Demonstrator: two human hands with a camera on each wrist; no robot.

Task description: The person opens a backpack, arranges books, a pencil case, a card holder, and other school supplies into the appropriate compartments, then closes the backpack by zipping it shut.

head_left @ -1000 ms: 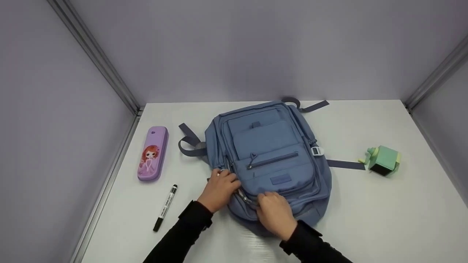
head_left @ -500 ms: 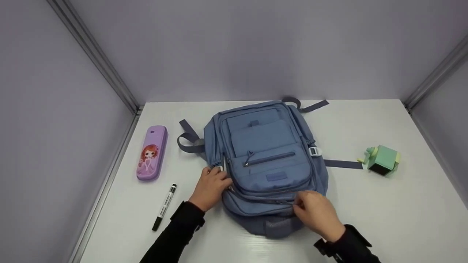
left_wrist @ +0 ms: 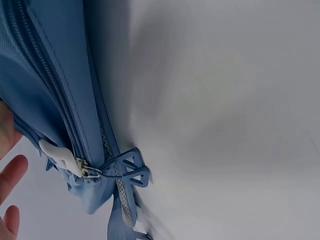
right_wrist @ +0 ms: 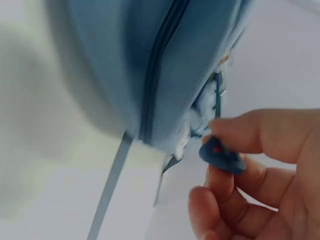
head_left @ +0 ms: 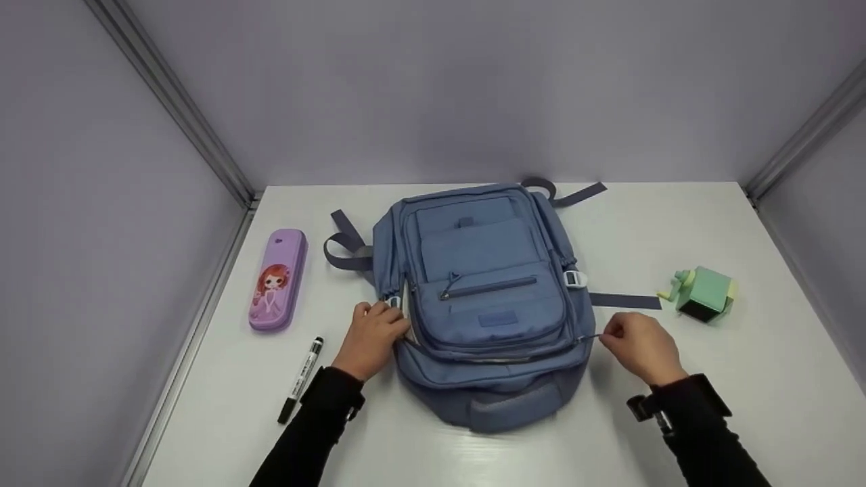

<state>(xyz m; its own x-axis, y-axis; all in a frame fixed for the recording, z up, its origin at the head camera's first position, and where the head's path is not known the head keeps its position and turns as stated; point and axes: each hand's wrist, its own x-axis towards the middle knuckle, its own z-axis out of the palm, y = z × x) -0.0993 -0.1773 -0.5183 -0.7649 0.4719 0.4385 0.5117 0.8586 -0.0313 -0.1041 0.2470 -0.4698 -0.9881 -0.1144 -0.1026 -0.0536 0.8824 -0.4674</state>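
A blue backpack [head_left: 484,247] lies front side up in the head view. My left hand [head_left: 371,338] grips its left edge beside a white buckle [head_left: 394,302]; part of its hold is out of frame in the left wrist view. My right hand [head_left: 641,346] pinches a blue zipper pull [right_wrist: 220,156] between thumb and fingers. The pull's cord [head_left: 590,336] is stretched from the bag's lower right side. Along the lower front, the zipper seam [head_left: 504,360] shows a narrow dark gap. Two triangular zipper pulls [left_wrist: 137,167] hang at the bag's side.
A purple pencil case [head_left: 277,281] with a cartoon girl lies left of the bag. Nearer me is a black-and-white marker [head_left: 301,380]. To the right sits a green box-shaped object [head_left: 705,294]. Straps [head_left: 626,301] trail across the white table, which has walls around it.
My right hand has moved from the bag's lower left, along the lower zipper seam, to beyond its right side. The left hand has stayed at the left edge, shifting slightly left with the bag.
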